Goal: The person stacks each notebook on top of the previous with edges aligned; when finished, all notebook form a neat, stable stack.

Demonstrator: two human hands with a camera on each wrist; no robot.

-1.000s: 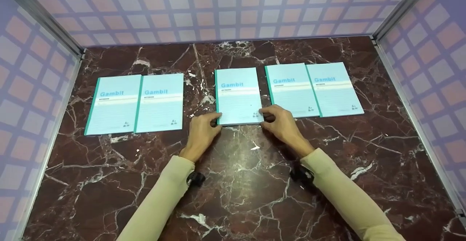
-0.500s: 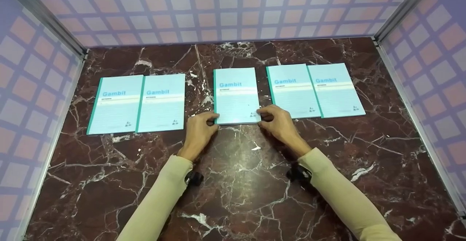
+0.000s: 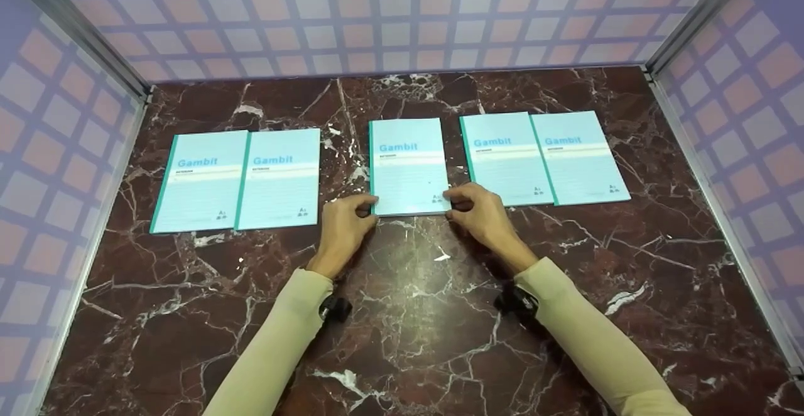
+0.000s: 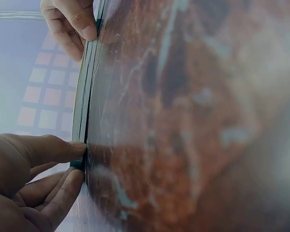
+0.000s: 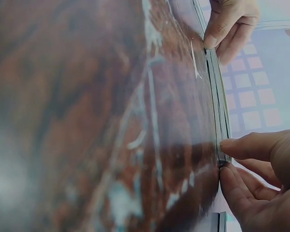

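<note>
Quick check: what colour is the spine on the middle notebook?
Green: the spine down the left edge of the notebook, clearest in the head view.

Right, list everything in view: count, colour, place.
Notebooks: 5 covers visible, pale blue with green spines; two left, one middle, two right
Table: 1, dark red-brown with white veins, underneath
Walls: 3, lavender with pink and white squares, back and sides
Corner strips: 2, grey, between walls
Wrist devices: 2, black, at the cuffs
Sleeves: 2, cream, on forearms
Left hand: 1, gripping middle notebook, near left corner
Right hand: 1, gripping its near right corner
</note>
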